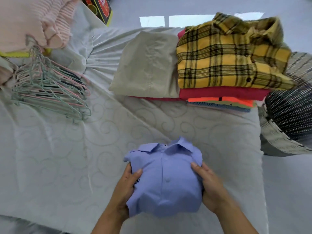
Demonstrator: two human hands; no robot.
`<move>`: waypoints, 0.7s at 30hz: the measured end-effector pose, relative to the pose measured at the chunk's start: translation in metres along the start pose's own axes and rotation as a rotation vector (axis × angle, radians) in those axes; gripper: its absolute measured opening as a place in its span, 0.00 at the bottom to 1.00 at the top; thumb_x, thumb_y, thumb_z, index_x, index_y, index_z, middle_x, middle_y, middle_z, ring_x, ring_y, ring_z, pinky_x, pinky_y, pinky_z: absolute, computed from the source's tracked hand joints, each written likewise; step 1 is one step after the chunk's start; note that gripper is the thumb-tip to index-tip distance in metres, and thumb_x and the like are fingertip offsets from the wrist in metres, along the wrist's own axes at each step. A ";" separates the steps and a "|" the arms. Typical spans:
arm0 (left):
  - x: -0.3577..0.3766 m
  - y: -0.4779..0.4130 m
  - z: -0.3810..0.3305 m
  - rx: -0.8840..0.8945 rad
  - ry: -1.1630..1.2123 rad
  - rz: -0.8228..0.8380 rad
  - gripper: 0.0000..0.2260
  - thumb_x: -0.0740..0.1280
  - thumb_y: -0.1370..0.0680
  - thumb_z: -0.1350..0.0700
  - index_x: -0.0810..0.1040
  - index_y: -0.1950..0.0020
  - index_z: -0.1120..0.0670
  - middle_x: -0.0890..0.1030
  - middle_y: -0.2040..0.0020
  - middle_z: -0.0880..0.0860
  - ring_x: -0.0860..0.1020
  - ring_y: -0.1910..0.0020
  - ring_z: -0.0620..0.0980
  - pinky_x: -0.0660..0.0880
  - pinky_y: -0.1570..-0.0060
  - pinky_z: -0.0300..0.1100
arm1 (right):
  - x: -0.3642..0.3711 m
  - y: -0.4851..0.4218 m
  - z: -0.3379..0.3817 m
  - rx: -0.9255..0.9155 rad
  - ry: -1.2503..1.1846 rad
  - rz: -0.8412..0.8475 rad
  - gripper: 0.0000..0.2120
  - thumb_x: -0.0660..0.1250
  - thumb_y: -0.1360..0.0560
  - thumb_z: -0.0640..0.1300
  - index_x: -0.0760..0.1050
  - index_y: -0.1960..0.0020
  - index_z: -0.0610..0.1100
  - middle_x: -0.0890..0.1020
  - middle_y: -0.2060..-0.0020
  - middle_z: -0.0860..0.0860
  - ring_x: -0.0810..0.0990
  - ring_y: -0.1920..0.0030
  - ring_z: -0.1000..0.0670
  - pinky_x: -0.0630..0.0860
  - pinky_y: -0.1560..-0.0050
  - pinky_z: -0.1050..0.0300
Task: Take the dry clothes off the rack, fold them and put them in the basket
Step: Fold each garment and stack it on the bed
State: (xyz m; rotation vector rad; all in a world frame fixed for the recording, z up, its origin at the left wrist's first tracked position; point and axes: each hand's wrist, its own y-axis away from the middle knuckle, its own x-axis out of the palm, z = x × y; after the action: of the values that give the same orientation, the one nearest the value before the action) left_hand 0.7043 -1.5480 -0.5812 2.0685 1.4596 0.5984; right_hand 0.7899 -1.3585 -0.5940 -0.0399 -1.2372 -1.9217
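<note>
A folded blue collared shirt is held above the near part of the mattress. My left hand grips its left side, thumb on top. My right hand grips its right side the same way. At the far right lies a stack of folded clothes: a yellow plaid shirt on top, a red garment under it, and orange and blue pieces lower down. A folded beige garment lies beside the stack. A woven basket lies at the right edge.
A heap of green and pink wire hangers lies on the mattress at the left. Pink ribbed clothing sits at the top left, near a dark box. Grey floor lies beyond the mattress.
</note>
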 end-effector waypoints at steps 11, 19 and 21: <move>0.159 0.030 -0.079 0.111 0.148 0.082 0.21 0.58 0.21 0.63 0.67 0.31 0.45 0.82 0.63 0.49 0.81 0.69 0.47 0.76 0.71 0.37 | -0.070 0.069 0.168 -0.193 0.061 0.023 0.11 0.60 0.23 0.35 0.76 0.45 0.45 0.85 0.57 0.47 0.84 0.60 0.50 0.78 0.68 0.59; 0.225 -0.029 -0.249 0.420 0.143 0.276 0.23 0.57 0.24 0.67 0.64 0.29 0.55 0.80 0.44 0.57 0.82 0.52 0.52 0.79 0.64 0.42 | -0.034 0.050 0.328 -0.544 0.146 0.135 0.15 0.59 0.23 0.35 0.71 0.37 0.41 0.85 0.56 0.49 0.84 0.57 0.50 0.80 0.63 0.58; 0.244 -0.047 -0.290 0.497 0.155 0.274 0.23 0.55 0.23 0.69 0.65 0.29 0.52 0.80 0.44 0.54 0.82 0.51 0.51 0.79 0.59 0.42 | -0.024 0.039 0.371 -0.671 0.196 0.184 0.13 0.57 0.22 0.34 0.72 0.41 0.46 0.84 0.55 0.52 0.84 0.56 0.53 0.81 0.60 0.59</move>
State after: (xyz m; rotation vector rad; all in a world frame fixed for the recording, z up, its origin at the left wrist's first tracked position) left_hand 0.5663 -1.2549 -0.3794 2.6921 1.5389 0.5489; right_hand 0.6881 -1.0663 -0.3848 -0.2950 -0.4071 -2.0357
